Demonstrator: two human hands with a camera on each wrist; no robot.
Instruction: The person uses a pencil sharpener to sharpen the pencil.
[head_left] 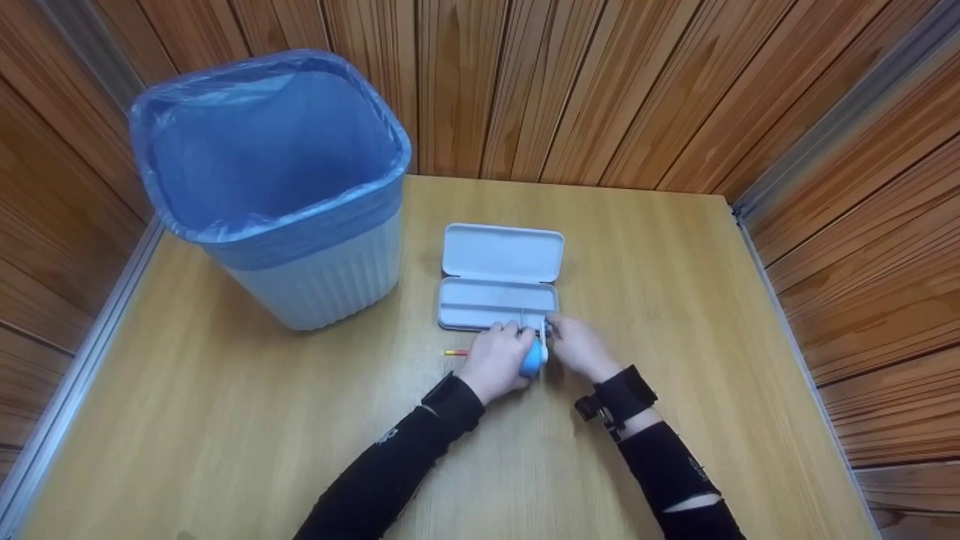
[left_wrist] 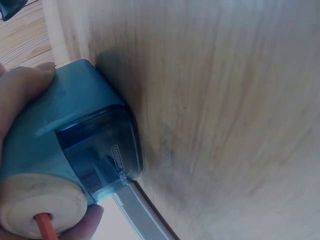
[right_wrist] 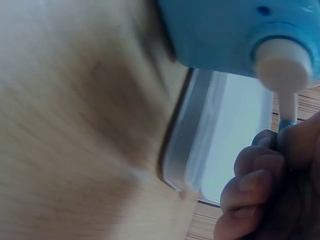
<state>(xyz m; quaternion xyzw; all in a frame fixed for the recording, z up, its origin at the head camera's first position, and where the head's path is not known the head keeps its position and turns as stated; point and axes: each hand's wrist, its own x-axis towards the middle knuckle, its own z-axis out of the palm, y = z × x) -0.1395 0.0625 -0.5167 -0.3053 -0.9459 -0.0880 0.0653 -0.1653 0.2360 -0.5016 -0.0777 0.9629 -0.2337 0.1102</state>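
While the head view has the left hand (head_left: 493, 361) clamped round a blue sharpener (head_left: 532, 360) on the table (head_left: 637, 255), just beside an open case (head_left: 480, 318), a pencil (head_left: 455, 352) jutting left, the left wrist view shows that pencil seated in the sharpener's round cream face (left_wrist: 42, 200). Only the right wrist view clearly shows the right hand (right_wrist: 270, 177) gripping the end of the white crank (right_wrist: 287, 104).

- Grooved wood-grain back wall (head_left: 517, 90)
- Matching left wall (head_left: 52, 187) and right wall (head_left: 885, 300)
- Grey strip (head_left: 840, 120) along the right corner
- Pale wood-grain table (head_left: 675, 300), softly lit
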